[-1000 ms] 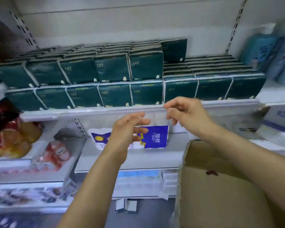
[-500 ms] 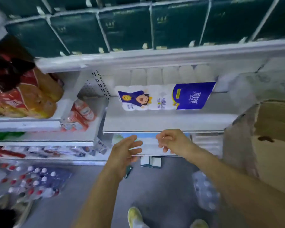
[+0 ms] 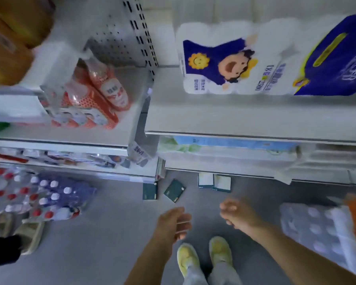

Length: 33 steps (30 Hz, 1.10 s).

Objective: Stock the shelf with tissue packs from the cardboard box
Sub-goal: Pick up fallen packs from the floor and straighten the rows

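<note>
Both hands are empty and low over the floor [image 3: 103, 243]. Left hand [image 3: 174, 223] has fingers loosely curled, gripping nothing. Right hand [image 3: 236, 214] is blurred, fingers relaxed, nothing in it. Tissue packs [image 3: 174, 190] lie on the floor just ahead of the hands, at the foot of the shelf [image 3: 255, 122]: two dark green ones, two paler ones to their right. Toilet roll pack [image 3: 234, 64] sits on the shelf. Yellow shoes [image 3: 187, 260] are below the hands. Wrapped bottles [image 3: 39, 194] lie on the floor at left.

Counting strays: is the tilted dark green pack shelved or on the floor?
On the floor: the green pack lies on grey floor, untouched.
</note>
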{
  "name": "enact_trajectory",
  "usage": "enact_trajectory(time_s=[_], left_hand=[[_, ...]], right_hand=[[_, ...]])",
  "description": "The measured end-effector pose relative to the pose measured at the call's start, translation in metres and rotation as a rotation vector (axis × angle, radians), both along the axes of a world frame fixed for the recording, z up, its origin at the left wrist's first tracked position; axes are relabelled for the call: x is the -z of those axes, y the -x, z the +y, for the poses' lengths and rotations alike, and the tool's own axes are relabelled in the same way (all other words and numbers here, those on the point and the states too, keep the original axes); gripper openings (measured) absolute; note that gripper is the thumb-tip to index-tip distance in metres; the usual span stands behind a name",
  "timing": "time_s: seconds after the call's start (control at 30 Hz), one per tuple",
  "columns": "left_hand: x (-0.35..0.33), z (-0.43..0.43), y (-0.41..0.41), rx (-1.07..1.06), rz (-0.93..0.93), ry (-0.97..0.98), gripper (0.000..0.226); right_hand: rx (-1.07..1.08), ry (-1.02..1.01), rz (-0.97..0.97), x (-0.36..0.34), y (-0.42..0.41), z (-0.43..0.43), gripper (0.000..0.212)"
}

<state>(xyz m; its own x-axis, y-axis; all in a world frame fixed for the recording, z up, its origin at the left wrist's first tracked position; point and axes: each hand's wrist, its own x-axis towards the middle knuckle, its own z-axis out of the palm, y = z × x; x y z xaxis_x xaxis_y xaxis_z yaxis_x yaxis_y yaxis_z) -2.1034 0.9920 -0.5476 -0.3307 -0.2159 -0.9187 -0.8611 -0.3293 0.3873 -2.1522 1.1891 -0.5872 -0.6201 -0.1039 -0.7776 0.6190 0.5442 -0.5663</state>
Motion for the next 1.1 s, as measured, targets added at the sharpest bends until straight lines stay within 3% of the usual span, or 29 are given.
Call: enact_trajectory(time_s=[0.17, 0.3, 0.53, 0.6, 0.67, 0.77, 0.83, 0.97, 1.1], left_hand=[[0.107, -0.024, -0.024, -0.275, -0.037, -0.082, 0.016], [0.196, -0.056, -0.035, -0.384, -0.077, -0.047, 0.013], [0.322, -0.091, -0.035, -0.365, -0.084, -0.054, 0.012], [0.354, -0.097, -0.033, -0.375, -0.092, -0.064, 0.010], [0.384, -0.103, -0.030, -0.393, -0.098, -0.059, 0.012], [0.415, -0.111, -0.026, -0.412, -0.104, -0.067, 0.013], [0.428, -0.116, -0.022, -0.418, -0.098, -0.080, 0.012], [0.450, -0.126, -0.012, -0.477, -0.088, -0.131, 0.017], [0.461, -0.127, -0.007, -0.539, -0.087, -0.192, 0.040]], right_hand=[[-0.356, -0.098, 0.098, 0.126, 0.012, -0.027, 0.016], [-0.506, -0.149, 0.166, 0.205, 0.022, -0.066, 0.014], [-0.565, -0.230, 0.260, 0.328, 0.040, -0.137, 0.013], [-0.546, -0.251, 0.307, 0.359, 0.046, -0.155, 0.003], [-0.562, -0.294, 0.325, 0.387, 0.051, -0.172, 0.009], [-0.678, -0.445, 0.366, 0.415, 0.060, -0.192, 0.067], [-0.676, -0.484, 0.352, 0.428, 0.065, -0.203, 0.084], [-0.702, -0.568, 0.359, 0.449, 0.069, -0.215, 0.092], [-0.752, -0.594, 0.465, 0.460, 0.064, -0.213, 0.076]])
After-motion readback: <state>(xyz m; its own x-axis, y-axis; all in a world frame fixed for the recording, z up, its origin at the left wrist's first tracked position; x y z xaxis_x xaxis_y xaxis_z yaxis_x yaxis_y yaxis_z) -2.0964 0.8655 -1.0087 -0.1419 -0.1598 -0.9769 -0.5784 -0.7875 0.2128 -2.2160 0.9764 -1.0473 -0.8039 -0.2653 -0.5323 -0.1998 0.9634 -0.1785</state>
